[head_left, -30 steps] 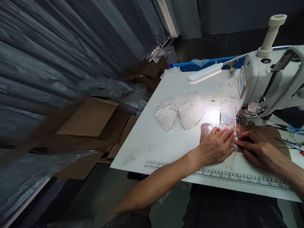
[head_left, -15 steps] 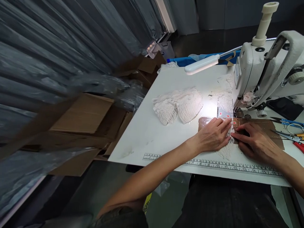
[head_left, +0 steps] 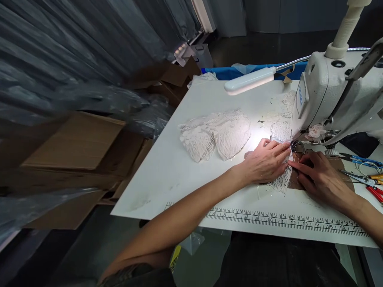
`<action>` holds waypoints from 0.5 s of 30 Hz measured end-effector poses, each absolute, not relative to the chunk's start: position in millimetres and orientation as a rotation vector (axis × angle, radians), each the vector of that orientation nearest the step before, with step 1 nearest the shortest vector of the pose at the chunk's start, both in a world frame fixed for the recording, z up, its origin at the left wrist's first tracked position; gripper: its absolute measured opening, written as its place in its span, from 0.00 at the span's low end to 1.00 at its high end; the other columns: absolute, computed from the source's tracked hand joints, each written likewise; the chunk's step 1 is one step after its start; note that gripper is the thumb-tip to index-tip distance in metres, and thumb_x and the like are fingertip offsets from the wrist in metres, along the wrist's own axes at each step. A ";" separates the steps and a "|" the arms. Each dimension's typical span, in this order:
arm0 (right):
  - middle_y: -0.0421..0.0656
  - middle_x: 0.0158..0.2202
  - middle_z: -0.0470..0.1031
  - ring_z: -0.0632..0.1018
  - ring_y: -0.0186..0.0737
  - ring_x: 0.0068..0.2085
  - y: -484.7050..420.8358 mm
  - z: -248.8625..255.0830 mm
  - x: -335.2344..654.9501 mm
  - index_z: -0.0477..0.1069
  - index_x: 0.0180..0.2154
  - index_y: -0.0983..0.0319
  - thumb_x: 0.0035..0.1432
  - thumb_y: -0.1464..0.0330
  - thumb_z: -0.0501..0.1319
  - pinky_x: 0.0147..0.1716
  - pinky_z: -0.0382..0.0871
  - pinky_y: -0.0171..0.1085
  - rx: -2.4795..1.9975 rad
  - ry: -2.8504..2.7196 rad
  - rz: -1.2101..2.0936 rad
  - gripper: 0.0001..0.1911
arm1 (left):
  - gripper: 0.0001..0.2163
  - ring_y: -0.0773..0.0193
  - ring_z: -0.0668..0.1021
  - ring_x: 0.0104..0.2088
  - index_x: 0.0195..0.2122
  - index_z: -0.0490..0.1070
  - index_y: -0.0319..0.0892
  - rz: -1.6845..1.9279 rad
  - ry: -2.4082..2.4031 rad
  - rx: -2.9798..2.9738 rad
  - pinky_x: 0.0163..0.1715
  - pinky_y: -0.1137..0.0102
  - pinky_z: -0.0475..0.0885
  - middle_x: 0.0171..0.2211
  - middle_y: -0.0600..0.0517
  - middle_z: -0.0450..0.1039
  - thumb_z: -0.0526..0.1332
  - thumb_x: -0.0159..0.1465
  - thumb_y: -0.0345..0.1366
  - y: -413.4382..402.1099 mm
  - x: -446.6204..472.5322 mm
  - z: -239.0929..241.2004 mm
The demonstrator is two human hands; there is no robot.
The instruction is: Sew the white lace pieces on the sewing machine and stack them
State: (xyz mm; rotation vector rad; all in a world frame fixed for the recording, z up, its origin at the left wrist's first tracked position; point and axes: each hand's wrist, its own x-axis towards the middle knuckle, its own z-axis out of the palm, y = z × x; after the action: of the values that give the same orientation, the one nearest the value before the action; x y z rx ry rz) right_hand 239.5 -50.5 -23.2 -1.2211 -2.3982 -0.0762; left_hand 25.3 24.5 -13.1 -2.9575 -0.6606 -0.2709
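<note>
My left hand [head_left: 265,161] lies flat on a strip of white lace [head_left: 281,181] on the sewing table [head_left: 191,159], its fingers stretched toward the needle area [head_left: 295,146]. My right hand [head_left: 318,177] presses the same lace from the right side, fingers extended and close together on the brown taped patch [head_left: 338,163]. The fingertips of both hands nearly meet just in front of the white sewing machine [head_left: 329,95]. More lace runs out behind the needle [head_left: 279,129].
A pile of white lace pieces [head_left: 215,135] lies left of the hands under a white gooseneck lamp [head_left: 248,81]. Scissors and snips [head_left: 363,175] lie at the right edge. A printed ruler [head_left: 284,221] runs along the table's front. Cardboard boxes [head_left: 74,143] stand on the floor at left.
Both hands have slid forward along the lace toward the needle. The view has shifted so the table and machine sit closer and further right.
</note>
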 end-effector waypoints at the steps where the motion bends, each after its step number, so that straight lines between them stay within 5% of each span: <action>1: 0.49 0.40 0.70 0.72 0.46 0.40 -51.4 -24.3 239.2 0.73 0.50 0.60 0.66 0.72 0.53 0.36 0.73 0.44 -1.220 -2.386 -0.092 0.15 | 0.20 0.51 0.73 0.52 0.56 0.68 0.32 -0.287 -0.681 -2.981 0.46 0.58 0.66 0.62 0.39 0.67 0.47 0.73 0.40 24.4 24.3 -13.4; 15: 0.50 0.41 0.70 0.72 0.48 0.42 -55.1 -30.6 236.4 0.72 0.51 0.59 0.65 0.73 0.52 0.38 0.70 0.46 -1.258 -2.310 -0.049 0.17 | 0.20 0.50 0.74 0.55 0.56 0.69 0.32 -0.494 -0.709 -3.012 0.56 0.48 0.63 0.59 0.37 0.70 0.46 0.73 0.39 23.7 24.1 -25.7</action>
State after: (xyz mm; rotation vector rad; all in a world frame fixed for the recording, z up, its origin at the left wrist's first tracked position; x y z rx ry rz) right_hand 236.4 -55.1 -30.6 -1.2577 -2.3102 -0.0489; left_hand 24.1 23.7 -25.7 -3.0118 -0.7088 -0.4940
